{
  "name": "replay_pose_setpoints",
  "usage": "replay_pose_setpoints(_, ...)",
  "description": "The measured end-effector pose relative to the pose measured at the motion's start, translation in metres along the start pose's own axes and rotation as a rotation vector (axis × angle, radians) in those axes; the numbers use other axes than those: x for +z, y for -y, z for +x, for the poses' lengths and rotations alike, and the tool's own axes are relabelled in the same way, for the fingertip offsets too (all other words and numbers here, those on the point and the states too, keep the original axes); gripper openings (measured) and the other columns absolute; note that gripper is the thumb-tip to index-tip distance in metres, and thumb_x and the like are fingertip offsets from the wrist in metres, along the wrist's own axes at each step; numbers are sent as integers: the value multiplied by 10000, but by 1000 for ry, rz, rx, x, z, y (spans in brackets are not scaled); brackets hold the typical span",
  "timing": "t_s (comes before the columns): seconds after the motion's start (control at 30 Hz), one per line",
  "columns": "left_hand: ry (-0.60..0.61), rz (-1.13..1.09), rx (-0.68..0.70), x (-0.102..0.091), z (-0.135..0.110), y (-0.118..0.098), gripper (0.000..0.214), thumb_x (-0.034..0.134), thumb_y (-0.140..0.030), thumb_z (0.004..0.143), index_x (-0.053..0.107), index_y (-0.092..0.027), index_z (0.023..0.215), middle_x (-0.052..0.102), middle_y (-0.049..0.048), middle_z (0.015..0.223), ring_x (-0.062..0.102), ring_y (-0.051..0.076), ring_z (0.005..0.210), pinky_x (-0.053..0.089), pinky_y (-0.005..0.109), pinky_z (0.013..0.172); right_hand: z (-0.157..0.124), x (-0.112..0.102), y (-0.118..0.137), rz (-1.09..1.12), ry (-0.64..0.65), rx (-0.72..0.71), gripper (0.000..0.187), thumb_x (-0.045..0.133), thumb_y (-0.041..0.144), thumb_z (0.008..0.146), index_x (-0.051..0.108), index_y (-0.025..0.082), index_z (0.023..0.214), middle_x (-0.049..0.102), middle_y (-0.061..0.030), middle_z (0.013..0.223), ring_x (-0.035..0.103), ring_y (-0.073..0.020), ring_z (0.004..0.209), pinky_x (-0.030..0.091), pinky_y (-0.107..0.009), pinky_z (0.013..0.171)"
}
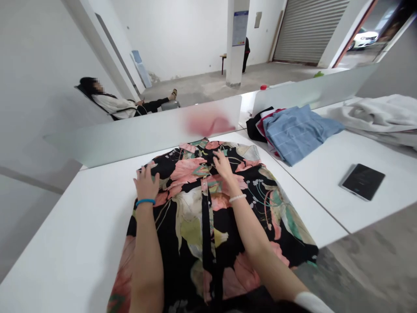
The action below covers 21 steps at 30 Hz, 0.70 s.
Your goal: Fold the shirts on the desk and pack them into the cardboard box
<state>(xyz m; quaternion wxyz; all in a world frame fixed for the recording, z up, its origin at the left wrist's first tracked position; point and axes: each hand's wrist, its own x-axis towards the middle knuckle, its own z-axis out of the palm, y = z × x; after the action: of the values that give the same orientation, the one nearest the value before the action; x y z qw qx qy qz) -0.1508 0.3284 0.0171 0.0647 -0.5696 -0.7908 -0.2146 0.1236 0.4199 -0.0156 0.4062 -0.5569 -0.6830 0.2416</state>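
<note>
Where the left hand (146,182) rests: palm down with fingers spread, on the shoulder area of a black shirt printed with pink flowers and green leaves (192,208); nothing gripped.
Right hand (223,164): on the cloth just below the collar, near the middle, fingers apart and lightly bent; I cannot tell whether the tips pinch any fabric.
Wrists: a bright blue band (145,202) on the left, a pale beaded bracelet (237,198) on the right.
Floral shirt: laid out on the white bench (81,234), collar at the far end, hem toward the person, the narrow front strip (206,208) running down between the forearms; the near right corner reaches past the bench edge.
Step in hand: by my reading, spreading and straightening the upper front.
Next move: further smoothing would call for flat palms and light pressure outward from the collar, keeping the strip straight and minding the overhanging corner.
To the right: a folded light blue garment with thin pale lines (299,134) over black and red cloth (256,128), a flat black square object (364,181), and heaped pale grey fabric (384,115).
Beyond: a frosted panel (146,139), then a person reclining in a chair (120,102).
</note>
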Motion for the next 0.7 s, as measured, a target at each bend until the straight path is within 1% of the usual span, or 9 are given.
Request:
replay_pose_setpoints(0.1,-72,44,88,-54,-28,-2,514,362,-383,870,522,-103,1270,397,168,1438,313,322,1347,200,548,1091,-3,-50,29,114,-109,-146,368,373,190,894,594,122,1180,586,-117,1262,508,-192,1203,352,-346,1045)
replay_pose_setpoints(0.17,-111,81,67,-88,-57,10,497,358,-405,846,557,-135,1213,513,125,1354,448,269,1260,261,494,1081,-22,-95,52,106,-109,-249,345,403,226,896,603,141,1164,635,-92,1184,573,-188,1104,399,-345,1000)
replay_pose_setpoints(0.27,-61,208,-244,-125,-117,43,495,309,-484,810,572,-232,1145,648,43,1171,597,243,1064,451,411,925,-80,-168,77,16,-47,-339,332,470,300,895,591,178,1179,635,-63,1182,576,-190,1101,416,-361,975)
replay_pose_setpoints(0.33,95,323,-511,-138,-163,70,482,268,-562,779,582,-290,1023,685,13,1054,639,268,948,504,401,804,-130,-209,76,12,-150,-269,340,450,326,917,559,195,1211,628,-60,1185,590,-169,1076,435,-341,946)
replay_pose_setpoints(0.4,267,369,-674,-140,-206,94,424,273,-620,718,543,-319,846,697,-8,872,650,293,853,511,404,748,-182,-236,55,-33,-337,-98,333,436,378,921,573,208,1172,678,-54,1016,637,-165,945,475,-321,855)
replay_pose_setpoints(0.47,385,291,-698,-136,-241,111,362,293,-646,648,467,-335,706,645,-36,646,644,307,792,507,403,731,-229,-249,17,-178,-390,149,322,441,410,901,625,192,1051,689,-55,819,653,-181,792,486,-308,746)
replay_pose_setpoints(0.57,427,142,-684,-124,-269,116,345,303,-668,576,408,-345,638,558,-55,499,638,315,753,505,403,733,-284,-246,-47,-438,-239,492,300,480,413,842,649,179,762,667,-88,668,625,-217,630,448,-306,607)
replay_pose_setpoints(0.63,439,94,-678,-118,-272,109,348,334,-676,548,412,-347,631,571,-58,517,644,319,758,505,413,749,-309,-237,-77,-408,-168,612,336,474,426,841,635,185,671,666,-102,650,623,-232,631,443,-304,589)
replay_pose_setpoints(0.7,474,45,-626,-114,-266,101,343,392,-673,523,449,-350,624,604,-63,566,651,322,774,501,432,784,-326,-226,-89,-228,-159,660,381,457,453,867,648,181,682,676,-105,699,634,-236,689,465,-301,613)
